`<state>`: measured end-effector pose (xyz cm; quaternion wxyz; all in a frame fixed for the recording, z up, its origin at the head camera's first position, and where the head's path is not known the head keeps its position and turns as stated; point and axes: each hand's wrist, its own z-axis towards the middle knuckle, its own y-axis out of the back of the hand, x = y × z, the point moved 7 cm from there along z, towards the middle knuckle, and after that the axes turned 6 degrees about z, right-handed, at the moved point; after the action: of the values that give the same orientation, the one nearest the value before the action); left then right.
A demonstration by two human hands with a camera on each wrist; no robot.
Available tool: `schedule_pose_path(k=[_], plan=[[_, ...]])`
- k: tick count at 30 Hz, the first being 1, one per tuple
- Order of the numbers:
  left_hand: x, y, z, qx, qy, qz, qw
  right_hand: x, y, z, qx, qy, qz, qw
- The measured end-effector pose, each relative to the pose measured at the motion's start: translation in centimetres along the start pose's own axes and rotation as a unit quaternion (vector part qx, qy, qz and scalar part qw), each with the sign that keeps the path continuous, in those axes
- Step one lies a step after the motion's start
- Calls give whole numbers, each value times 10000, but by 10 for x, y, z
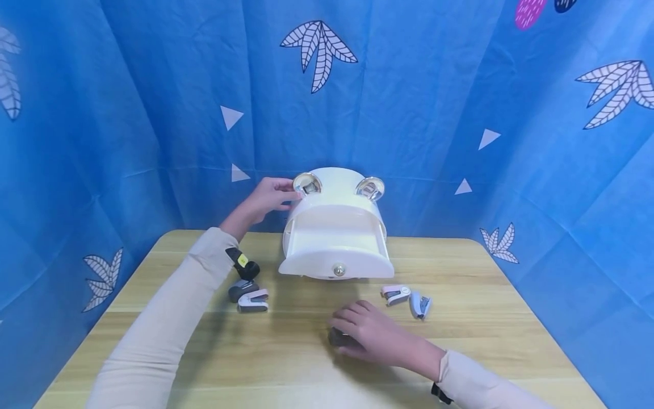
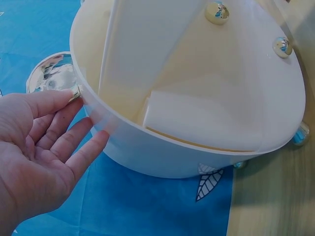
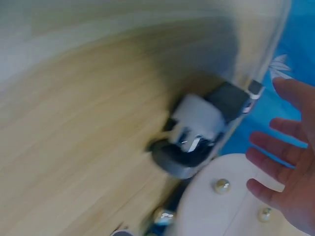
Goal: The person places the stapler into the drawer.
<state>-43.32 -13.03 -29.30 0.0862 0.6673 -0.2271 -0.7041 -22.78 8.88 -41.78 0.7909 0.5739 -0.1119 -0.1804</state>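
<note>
A white drawer box with two round gold ears stands at the back, its drawer pulled out and bare inside. My left hand pinches the rim of the left gold ear between thumb and index finger, the other fingertips against the box's side. Near the front middle, my right hand is over a dark stapler, hiding part of it. In the blurred right wrist view, this black and grey stapler lies on the table, apart from the right hand's spread fingers.
Left of the drawer lie a dark stapler and a pink-and-white stapler. To its right are another pink-and-white stapler and a light blue stapler. A blue curtain surrounds the wooden table.
</note>
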Motion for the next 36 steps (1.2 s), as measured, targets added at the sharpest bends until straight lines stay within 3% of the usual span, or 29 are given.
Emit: schedule_pose_path(k=[11,19,36], plan=[[0,1,0,-30,18,8,10000,-6,-9,-10,-200,367,-822,9957],[0,0,1,0,23,38,10000,-5,-15,-14,-27,382,-1169,9924],[2,1,1,28,76,-2,10000,8,-20,-5,234,397,-567,9973]])
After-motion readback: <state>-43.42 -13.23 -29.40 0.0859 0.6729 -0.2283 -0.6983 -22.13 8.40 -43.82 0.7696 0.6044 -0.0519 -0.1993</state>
